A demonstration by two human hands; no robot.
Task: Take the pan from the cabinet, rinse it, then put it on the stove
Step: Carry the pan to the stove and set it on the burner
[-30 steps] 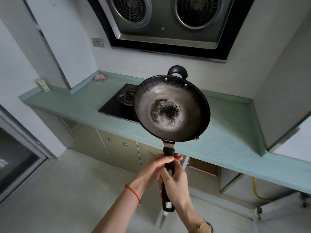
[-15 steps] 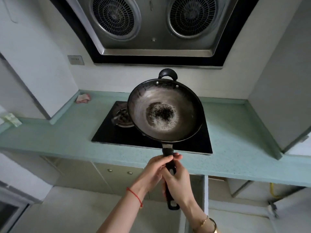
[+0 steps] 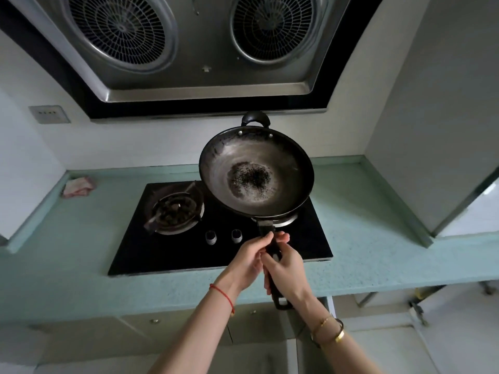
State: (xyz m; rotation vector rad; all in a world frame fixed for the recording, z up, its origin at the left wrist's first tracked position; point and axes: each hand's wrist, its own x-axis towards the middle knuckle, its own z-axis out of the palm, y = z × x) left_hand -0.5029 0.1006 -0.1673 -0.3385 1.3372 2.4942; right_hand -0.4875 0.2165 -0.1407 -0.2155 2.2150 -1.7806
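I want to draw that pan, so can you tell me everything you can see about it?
The pan is a round, deep, wok-like pan of dark metal with a black rim. Its inside looks grey and worn, with a dark speckled patch in the middle. A small black loop handle sits on the far rim, fixed by two rivets. A long black handle points toward the person. The left hand and right hand both grip it. The pan is tilted, over the stove's right burner.
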